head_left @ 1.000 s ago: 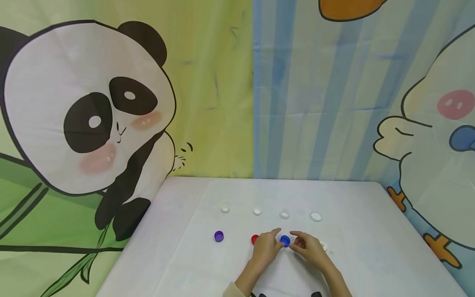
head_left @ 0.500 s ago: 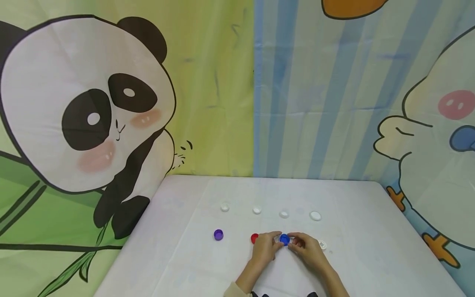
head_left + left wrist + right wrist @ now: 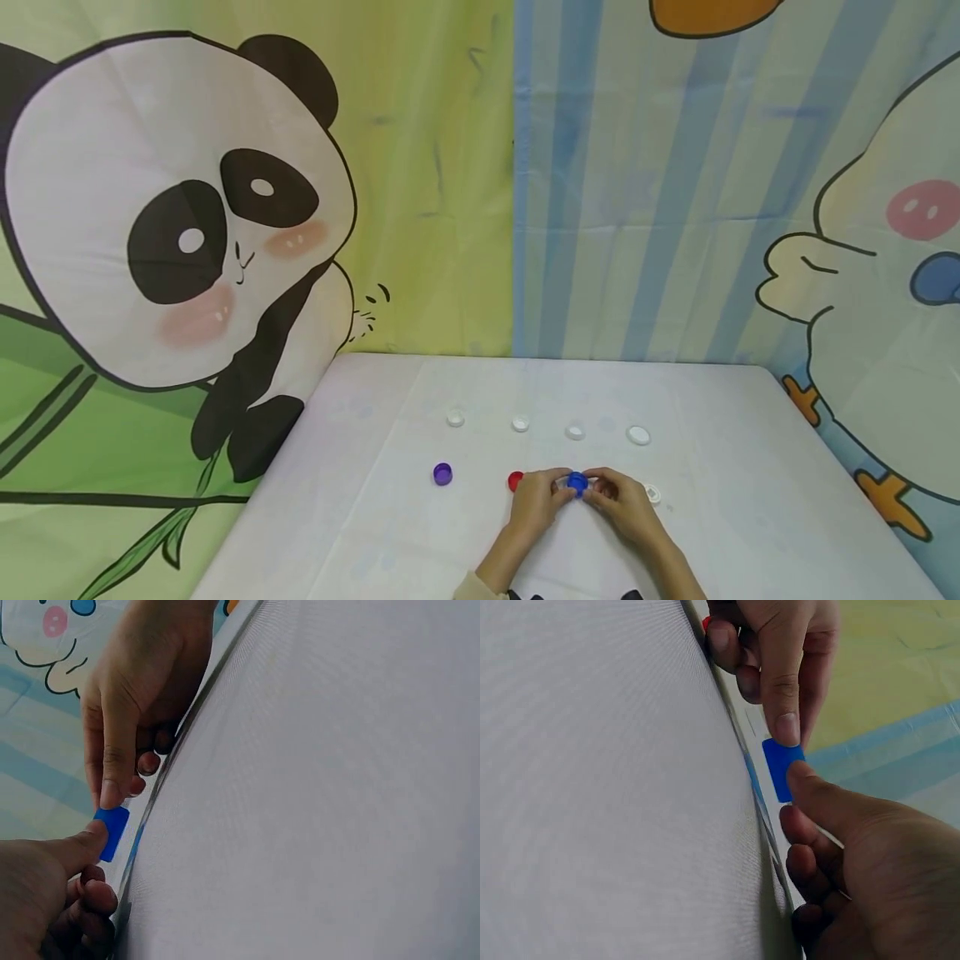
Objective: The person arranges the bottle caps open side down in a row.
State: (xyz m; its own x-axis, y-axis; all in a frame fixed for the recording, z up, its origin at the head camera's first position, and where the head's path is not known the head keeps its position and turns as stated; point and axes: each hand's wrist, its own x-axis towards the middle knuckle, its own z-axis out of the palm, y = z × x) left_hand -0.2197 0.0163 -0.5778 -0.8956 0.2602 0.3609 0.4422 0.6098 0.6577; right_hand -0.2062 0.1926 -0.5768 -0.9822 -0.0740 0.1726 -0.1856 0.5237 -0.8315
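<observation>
A small blue bottle cap (image 3: 577, 482) is between my two hands, its round opening facing up in the head view. My left hand (image 3: 535, 502) pinches its left side with thumb and index finger. On the other side, the thumb and index finger of my right hand (image 3: 624, 507) grip it too. Both wrist views show the blue cap (image 3: 112, 832) side-on, a thumb from each hand on its wall. Whether it touches the table is hard to tell. A red cap (image 3: 514, 481) lies just left of my left hand, partly covered by it.
On the white table (image 3: 390, 517), a purple cap (image 3: 442, 474) lies to the left. A white ring-like cap (image 3: 652, 495) sits beside my right hand. Farther back is a row of several white caps, one a flat oval (image 3: 638, 435). Printed curtains stand behind the table.
A second ago the fingers, most clearly the right hand's, stood spread around the blue cap. They have since come together and pinch it from both sides. The other caps stay put.
</observation>
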